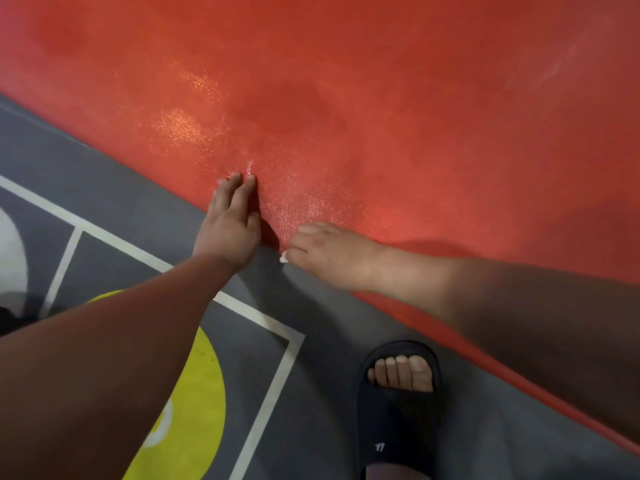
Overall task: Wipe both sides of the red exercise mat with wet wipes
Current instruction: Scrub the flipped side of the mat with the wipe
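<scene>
A: Your red exercise mat (381, 98) lay flat, filling the top and right of view, with its near edge running diagonally down to the right.
B: Confirmed. Its surface was fine-grained, with glistening patches near that edge. Your wet wipe (283, 258) was white and bunched, only a small bit showing from your right hand's (332, 258) fingertips at the mat's edge.

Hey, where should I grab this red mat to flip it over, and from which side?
Probably best to take the red mat by its near long edge, from the grey floor side: it lies flat with that edge free, so fingers slide under, thumb on top. The left hand rests there; the right hand holds a wipe.
</scene>
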`<state>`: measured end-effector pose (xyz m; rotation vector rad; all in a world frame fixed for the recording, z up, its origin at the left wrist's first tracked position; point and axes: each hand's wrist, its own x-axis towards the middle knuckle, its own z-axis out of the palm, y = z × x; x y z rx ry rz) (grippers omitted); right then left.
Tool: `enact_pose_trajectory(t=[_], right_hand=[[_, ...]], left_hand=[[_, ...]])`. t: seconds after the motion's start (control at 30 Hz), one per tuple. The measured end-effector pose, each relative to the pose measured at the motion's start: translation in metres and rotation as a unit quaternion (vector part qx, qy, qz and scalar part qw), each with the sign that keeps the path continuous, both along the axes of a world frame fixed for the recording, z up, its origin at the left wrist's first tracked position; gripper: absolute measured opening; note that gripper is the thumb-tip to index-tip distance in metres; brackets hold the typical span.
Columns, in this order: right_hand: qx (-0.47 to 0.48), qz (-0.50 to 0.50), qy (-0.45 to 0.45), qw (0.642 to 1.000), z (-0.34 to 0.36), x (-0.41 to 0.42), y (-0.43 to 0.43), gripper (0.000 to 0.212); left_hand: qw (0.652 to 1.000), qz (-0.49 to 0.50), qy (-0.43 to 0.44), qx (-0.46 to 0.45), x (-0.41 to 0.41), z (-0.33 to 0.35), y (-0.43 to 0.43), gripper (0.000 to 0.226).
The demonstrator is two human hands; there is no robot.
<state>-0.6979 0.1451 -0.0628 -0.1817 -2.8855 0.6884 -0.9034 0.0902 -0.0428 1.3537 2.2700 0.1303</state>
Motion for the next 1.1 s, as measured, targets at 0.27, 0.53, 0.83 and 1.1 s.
enact_pose_trajectory(t=[0.27, 0.53, 0.83, 1.1], right_hand=[[0.017, -0.259, 0.008, 0.966, 0.001, 0.011, 0.046, 0.018], [0.053, -0.090, -0.013, 0.994, -0.001, 0.073, 0.016, 0.007], [-0.024, -0.128, -0.088, 0.988, 0.011, 0.107, -0.052, 0.024], [-0.072, -0.336, -0.143, 0.928, 0.089, 0.150, 0.006, 0.015]], left_hand=[[0.998, 0.051, 0.006, -0.021, 0.025, 0.008, 0.008, 0.070], [0.999, -0.025, -0.001, 0.024, 0.064, 0.014, -0.007, 0.074], [0.990, -0.116, 0.014, -0.083, 0.084, 0.022, -0.003, 0.072], [0.970, -0.132, 0.046, -0.201, 0.104, 0.074, 0.043, 0.052]])
